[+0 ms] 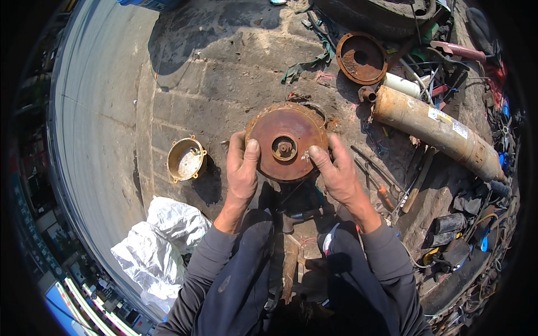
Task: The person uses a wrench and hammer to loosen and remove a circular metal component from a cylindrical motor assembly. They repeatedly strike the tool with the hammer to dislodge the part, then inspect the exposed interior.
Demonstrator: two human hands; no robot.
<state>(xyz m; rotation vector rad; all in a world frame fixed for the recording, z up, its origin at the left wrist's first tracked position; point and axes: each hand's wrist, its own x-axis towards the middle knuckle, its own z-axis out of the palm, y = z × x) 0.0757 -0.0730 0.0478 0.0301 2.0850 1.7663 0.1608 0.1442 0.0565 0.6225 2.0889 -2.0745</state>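
Between my knees and the paving, both hands hold a round rusty metal disc [288,123] with a hole at its centre, where a shaft end shows. My left hand [242,168] grips its left rim, thumb on the upper face. On the right rim, my right hand [338,171] is closed the same way, with its thumb near a pale chipped spot. The undersides of the fingers are hidden by the disc. Behind its far edge, part of a metal ring shows on the ground. To the left stands a small round metal housing [186,159] with lugs round its rim.
A rusty flanged cover [362,58] and a long rusty cylinder [437,120] lie at the right. Rods, a hammer-like wooden handle [419,182] and an orange-handled tool [385,197] lie nearer. A crumpled white sack [151,252] is at the lower left; scrap piles up along the right.
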